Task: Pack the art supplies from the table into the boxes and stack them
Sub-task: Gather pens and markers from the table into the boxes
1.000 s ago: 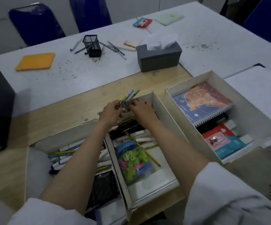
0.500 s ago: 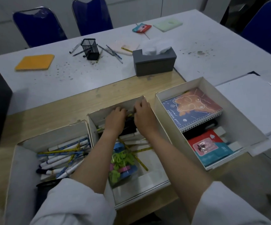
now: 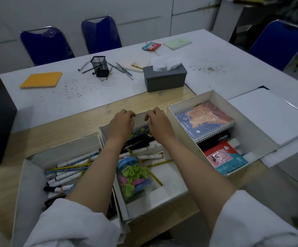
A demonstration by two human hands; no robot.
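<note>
Three white boxes side by side on the wooden table [image 3: 37, 138]. Left box [image 3: 37, 177]: pile of markers [image 3: 68, 173] and pencils lying crosswise, plus something dark at the near end, mostly under the left sleeve so can't ID it. Middle box [image 3: 171, 186]: clear jar [image 3: 134, 177] on its side w/ blue lid, full of green and pink bits, a few yellow pencils [image 3: 155, 175] lying diagonal next to it, white markers further back, and a bundle of blue/yellow pencils [image 3: 139, 131] + dark pens at the far end. Right box [image 3: 251, 125]: spiral notebook [image 3: 203, 120] w/ orange bear cover propped at the far end, red/teal packet [image 3: 223, 159] nearer, some dark and white stuff between them that's too shadowed to tell. White lid [image 3: 269, 113] lies just right of that box.

Both hands are at the far end of the middle box. Left hand [image 3: 121, 122] and right hand [image 3: 159, 122] have fingers curled by the far wall, above the pencil bundle. Doesn't look like either is holding anything, fingertips are partly hidden tho.

Still out on the white table [image 3: 225, 75] behind: mesh pen cup [image 3: 99, 65] w/ loose pens around it, orange notebook [image 3: 41, 80], grey tissue box [image 3: 165, 77], pale pad, small red packet, green pad. Dark box at left edge is cut off.
</note>
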